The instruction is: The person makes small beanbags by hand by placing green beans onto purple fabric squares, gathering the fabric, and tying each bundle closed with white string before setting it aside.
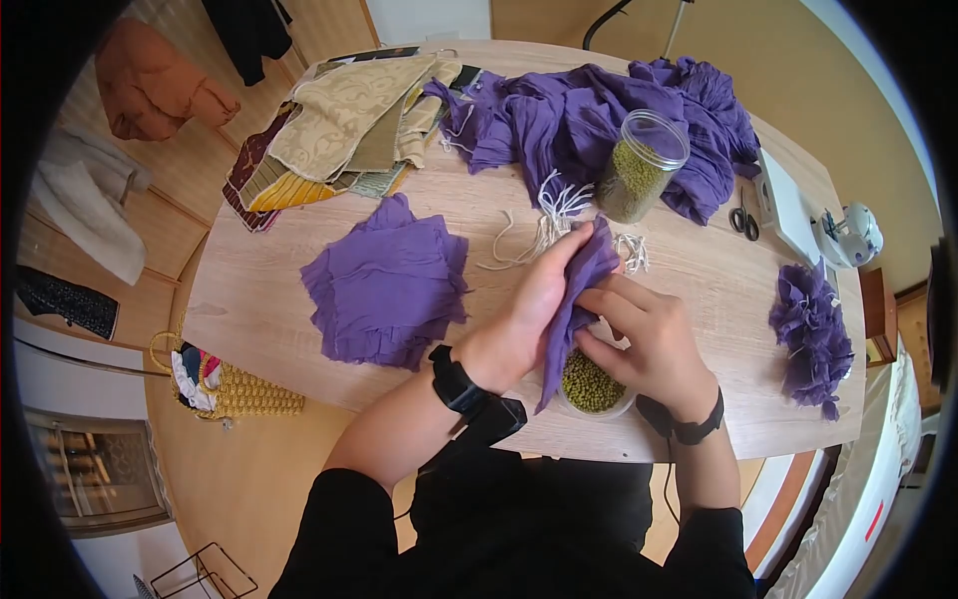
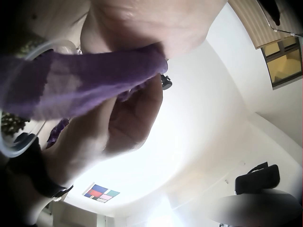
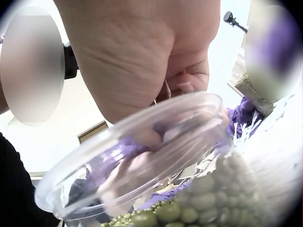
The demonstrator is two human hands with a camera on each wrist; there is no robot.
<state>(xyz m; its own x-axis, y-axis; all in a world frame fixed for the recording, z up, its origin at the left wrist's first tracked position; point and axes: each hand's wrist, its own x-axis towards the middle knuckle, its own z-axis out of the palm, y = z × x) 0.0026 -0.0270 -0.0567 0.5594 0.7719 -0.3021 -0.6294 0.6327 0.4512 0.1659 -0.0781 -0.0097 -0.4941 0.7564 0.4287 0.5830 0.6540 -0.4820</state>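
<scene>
My left hand [image 1: 524, 309] holds a folded purple cloth [image 1: 576, 290] upright, the cloth lying along its palm and fingers. My right hand [image 1: 644, 334] has its fingers bent at the cloth's near side, above an open clear jar of green beans [image 1: 591, 387] at the table's front edge. Whether the right fingertips pinch cloth or beans is hidden. In the left wrist view the cloth [image 2: 94, 78] hangs between both hands, partly over the jar rim. The right wrist view shows the clear rim [image 3: 137, 142] and green beans [image 3: 168, 213] below my right hand [image 3: 142, 52].
Stacked purple squares [image 1: 384, 285] lie to the left, patterned fabrics [image 1: 344, 125] behind them. A second bean jar [image 1: 642, 170] stands by white strings [image 1: 559, 205] and a purple heap [image 1: 579, 110]. Scissors [image 1: 743, 215], a small sewing machine [image 1: 848, 236] and gathered purple pieces [image 1: 810, 339] are at right.
</scene>
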